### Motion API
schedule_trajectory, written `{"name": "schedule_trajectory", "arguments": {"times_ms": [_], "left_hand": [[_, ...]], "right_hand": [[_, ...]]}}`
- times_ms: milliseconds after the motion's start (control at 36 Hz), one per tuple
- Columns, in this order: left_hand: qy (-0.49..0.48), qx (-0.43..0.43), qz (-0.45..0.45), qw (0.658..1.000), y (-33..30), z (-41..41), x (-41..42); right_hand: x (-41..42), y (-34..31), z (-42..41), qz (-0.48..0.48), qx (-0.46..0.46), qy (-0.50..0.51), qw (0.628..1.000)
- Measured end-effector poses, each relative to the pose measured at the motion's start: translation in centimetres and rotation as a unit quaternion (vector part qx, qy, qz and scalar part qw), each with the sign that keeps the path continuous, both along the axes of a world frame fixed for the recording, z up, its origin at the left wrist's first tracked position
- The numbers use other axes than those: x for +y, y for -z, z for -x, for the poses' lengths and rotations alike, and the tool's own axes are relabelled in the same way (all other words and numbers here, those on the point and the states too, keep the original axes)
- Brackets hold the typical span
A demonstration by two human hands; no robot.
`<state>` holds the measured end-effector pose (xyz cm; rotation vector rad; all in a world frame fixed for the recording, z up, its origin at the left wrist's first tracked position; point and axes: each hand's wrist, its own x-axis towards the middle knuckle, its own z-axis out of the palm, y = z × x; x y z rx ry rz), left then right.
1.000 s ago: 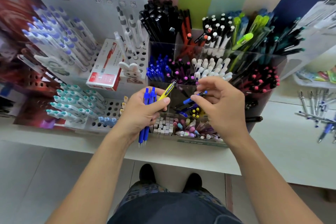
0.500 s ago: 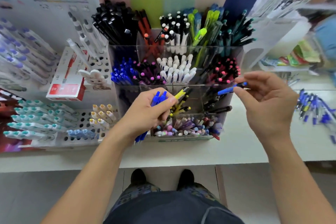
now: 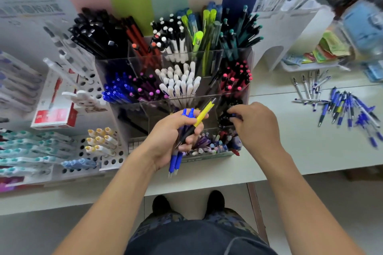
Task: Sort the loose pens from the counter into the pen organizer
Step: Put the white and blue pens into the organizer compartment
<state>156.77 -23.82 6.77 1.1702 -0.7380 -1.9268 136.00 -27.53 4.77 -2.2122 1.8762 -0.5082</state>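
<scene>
A bundle of blue pens [image 3: 182, 130] and a yellow-capped pen [image 3: 202, 117] is gripped by the left hand [image 3: 172, 138] before the pen organizer [image 3: 247, 72]. The right hand [image 3: 255, 124] is curled at a front compartment; what it pinches cannot be told. Each pen is best dropped tip-down among matching colours, while more loose pens [image 3: 344, 107] lie on the counter [image 3: 290, 151].
</scene>
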Motion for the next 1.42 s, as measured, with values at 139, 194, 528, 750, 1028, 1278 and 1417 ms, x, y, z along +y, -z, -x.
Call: {"name": "schedule_trajectory", "arguments": {"times_ms": [139,194,528,750,1028,1278,1417], "left_hand": [[0.006,-0.044,0.033,0.998,0.2,-0.3,0.2],[0.010,-0.073,0.044,0.996,0.1,-0.5,0.3],[-0.026,-0.163,0.112,0.980,-0.5,-1.7,1.1],[-0.045,-0.157,0.118,0.979,-0.7,-3.1,2.1],[-0.086,-0.123,0.111,0.982,-2.3,-5.9,1.9],[-0.028,-0.092,0.170,0.981,-4.5,-1.1,-0.7],[-0.051,-0.103,0.158,0.981,-4.4,-1.0,-0.5]], "right_hand": [[-0.8,-0.2,-0.8,-0.067,0.039,0.030,0.997],[-1.1,-0.3,-1.0,-0.097,0.054,0.015,0.994],[1.4,-5.2,-4.3,-0.304,-0.595,-0.005,0.744],[2.3,-3.1,-6.4,-0.327,-0.600,-0.022,0.729],[0.7,-7.1,-4.3,-0.100,-0.622,0.030,0.776],[0.2,-8.7,-6.9,-0.217,-0.379,-0.177,0.882],[0.5,-7.9,-8.1,-0.200,-0.426,-0.167,0.866]]}}
